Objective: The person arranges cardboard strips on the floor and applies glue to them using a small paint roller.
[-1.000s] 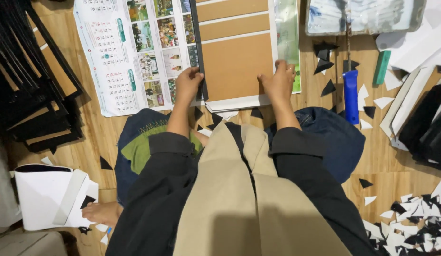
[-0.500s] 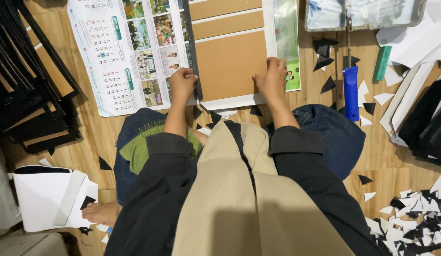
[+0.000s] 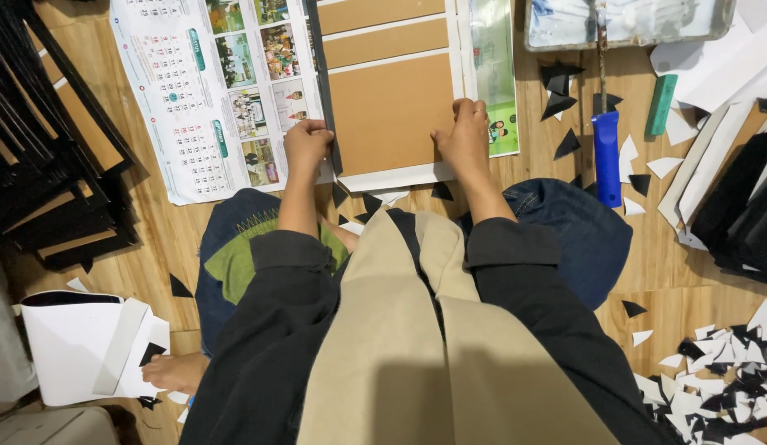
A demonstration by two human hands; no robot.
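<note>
A brown cardboard panel [image 3: 389, 107] lies on a white sheet on the wooden floor, with two narrower brown strips above it. My left hand [image 3: 305, 147] is curled at the panel's lower left corner, on a dark strip along its left edge. On the panel's lower right edge rests my right hand [image 3: 466, 136], fingers bent and pressing down, a ring on one finger. Both forearms are in dark sleeves.
A printed wall calendar [image 3: 210, 82] lies at left. Stacked black frames [image 3: 45, 165] fill the far left. A blue-handled tool [image 3: 606, 156], a green bar [image 3: 661, 105], a tray [image 3: 630, 21] and black and white paper scraps [image 3: 713, 387] lie at right.
Both hands shifted slightly along the panel's lower edge; my left hand has curled more tightly at the corner. The view moved a little closer.
</note>
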